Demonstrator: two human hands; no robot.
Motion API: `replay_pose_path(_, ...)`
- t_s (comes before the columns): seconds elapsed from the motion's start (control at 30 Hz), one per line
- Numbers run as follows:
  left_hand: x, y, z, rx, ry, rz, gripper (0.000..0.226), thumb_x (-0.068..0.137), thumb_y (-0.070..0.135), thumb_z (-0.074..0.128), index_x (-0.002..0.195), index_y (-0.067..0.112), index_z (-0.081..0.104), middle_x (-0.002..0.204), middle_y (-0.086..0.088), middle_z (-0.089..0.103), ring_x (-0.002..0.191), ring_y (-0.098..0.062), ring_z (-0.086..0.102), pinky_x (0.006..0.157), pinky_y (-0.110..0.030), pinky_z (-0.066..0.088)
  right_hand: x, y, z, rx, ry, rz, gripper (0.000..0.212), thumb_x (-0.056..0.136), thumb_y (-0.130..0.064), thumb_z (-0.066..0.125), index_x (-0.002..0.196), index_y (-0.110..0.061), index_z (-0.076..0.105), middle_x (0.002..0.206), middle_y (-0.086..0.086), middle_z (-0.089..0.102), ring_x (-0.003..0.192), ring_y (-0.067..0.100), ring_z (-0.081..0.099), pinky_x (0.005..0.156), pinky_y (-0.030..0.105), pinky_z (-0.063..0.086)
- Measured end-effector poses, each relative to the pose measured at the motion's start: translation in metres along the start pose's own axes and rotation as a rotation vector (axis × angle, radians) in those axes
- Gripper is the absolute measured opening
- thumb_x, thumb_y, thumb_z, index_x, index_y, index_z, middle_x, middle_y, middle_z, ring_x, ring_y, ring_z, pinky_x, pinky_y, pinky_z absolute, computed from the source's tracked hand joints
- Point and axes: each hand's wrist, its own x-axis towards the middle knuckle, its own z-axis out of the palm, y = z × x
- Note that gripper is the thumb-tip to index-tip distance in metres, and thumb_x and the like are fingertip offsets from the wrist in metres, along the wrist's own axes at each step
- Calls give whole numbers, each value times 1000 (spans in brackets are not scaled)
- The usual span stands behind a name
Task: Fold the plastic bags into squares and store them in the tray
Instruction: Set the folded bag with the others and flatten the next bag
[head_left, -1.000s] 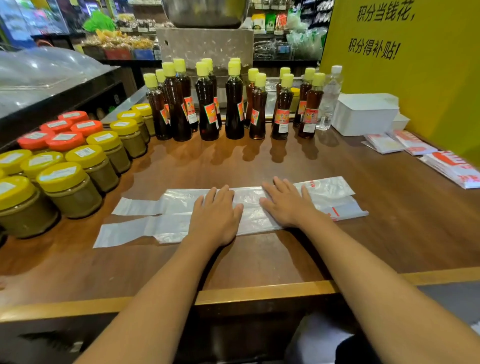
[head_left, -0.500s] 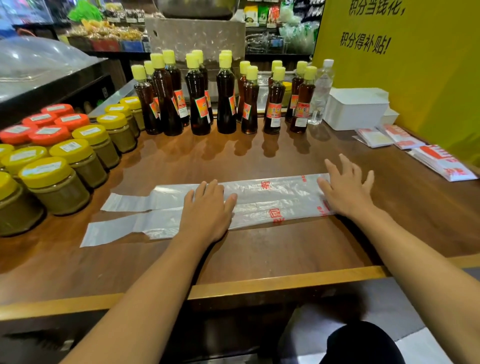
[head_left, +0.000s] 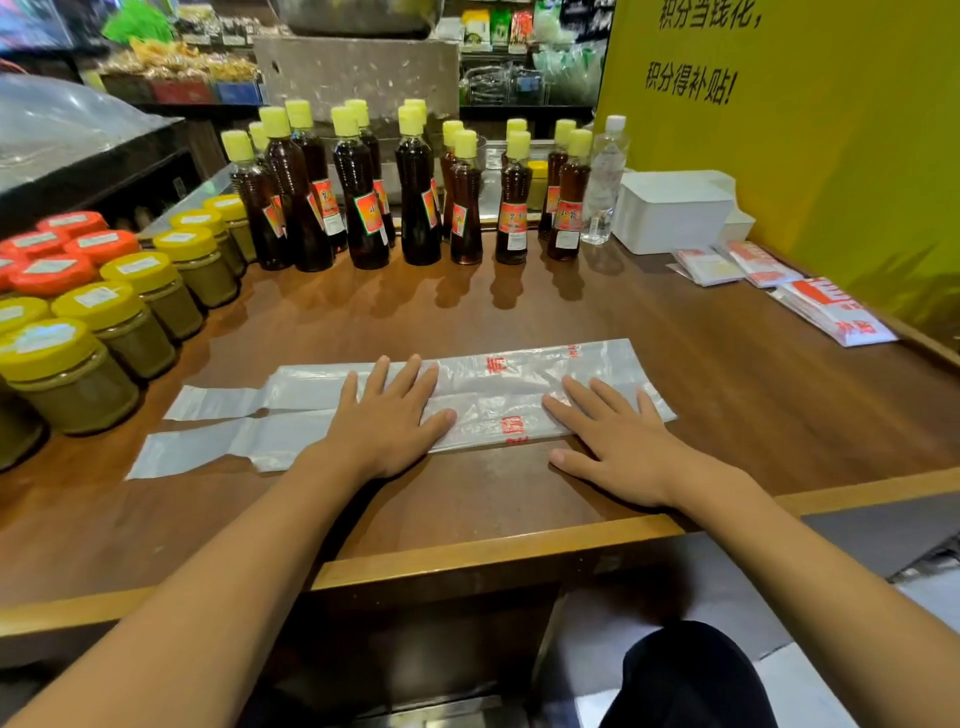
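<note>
1. Far left of both hands, yellow-lidded jars (head_left: 93, 358) and red-lidded jars (head_left: 57, 260) stand in rows on the wooden counter (head_left: 727, 395).
2. The plastic bag (head_left: 488, 400) lies flat as a long strip across the counter, its two handle strips (head_left: 208, 426) reaching out to the left of the left hand.
3. The left hand (head_left: 387, 421) rests palm down on the bag's middle, fingers straight and slightly spread, gripping nothing.
4. Beyond the hands, dark bottles (head_left: 415, 208) with yellow caps stand in a row at the counter's back.
5. The right hand (head_left: 618, 441) lies flat, fingers straight and spread; its fingers press the bag's right end, while the thumb and palm sit on bare counter just nearer the person.
6. Well beyond and right of the right hand stands a white tray (head_left: 675, 215), near it folded bags (head_left: 748, 265) and a stack of flat bags (head_left: 836, 312).
</note>
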Motion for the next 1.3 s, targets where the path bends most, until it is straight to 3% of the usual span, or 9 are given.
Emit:
replay_pose_path(0.13,1,0,2,24,-10,-25,73,98,69,11,161,34,-3,168,2,-15,155,-30,-12,124,-55,-4,-15,4,1,0,-26,52,72,97,-70,19,158,-43,-7,165,-11,-23,152,20,-22,119,63,-12)
replay_pose_path(0.33,0,0,3,26,49,-24,69,101,64,9,161,32,4,169,3,-10,156,-26,-9,124,-52,-3,-20,-1,-2,-2,141,47,56,103,-59,20,157,-41,20,168,-10,3,155,15,-4,119,63,-10)
replay_pose_path(0.47,6,-1,0,92,50,-15,64,102,61,10,160,33,9,170,1,1,156,-27,2,123,-52,3,-19,-2,-2,-9,221,14,51,105,-53,27,153,-36,34,163,-10,26,152,14,20,122,49,12)
replay_pose_path(0.6,10,-1,-5,103,96,25,59,104,57,16,156,31,22,167,-2,17,152,-27,17,121,-47,15,-17,0,2,-17,286,-10,52,101,-57,27,142,-34,50,143,-9,50,130,20,49,109,42,34)
replay_pose_path(0.8,7,-2,-1,11,232,25,53,104,54,31,150,29,34,162,-1,25,148,-26,20,118,-46,17,-16,1,1,-11,330,29,51,98,-60,45,143,-36,51,148,-8,48,131,18,44,114,38,27)
replay_pose_path(0.93,1,11,-10,34,363,255,54,103,41,48,153,23,38,160,-6,33,145,-28,31,117,-45,25,-17,0,0,19,337,34,53,97,-61,48,142,-35,53,146,-10,50,129,16,46,108,37,34)
replay_pose_path(1.03,-2,32,-12,-14,257,413,48,107,43,37,151,27,41,162,-1,32,148,-22,28,119,-40,21,-19,-2,-1,9,350,38,50,97,-59,50,139,-33,55,144,-11,52,125,16,47,103,36,37)
replay_pose_path(1.2,-1,47,2,-28,34,311,61,106,55,17,161,30,13,170,6,4,156,-17,2,124,-38,5,-21,-2,-2,25,343,34,48,98,-57,48,138,-33,57,136,-8,53,120,17,47,101,37,37)
replay_pose_path(1.3,0,48,2,-74,22,276,59,107,51,15,162,28,11,169,8,3,156,-13,1,124,-36,3,-16,1,-5,114,380,43,35,104,-47,41,118,-32,69,115,-6,58,107,18,53,84,36,38)
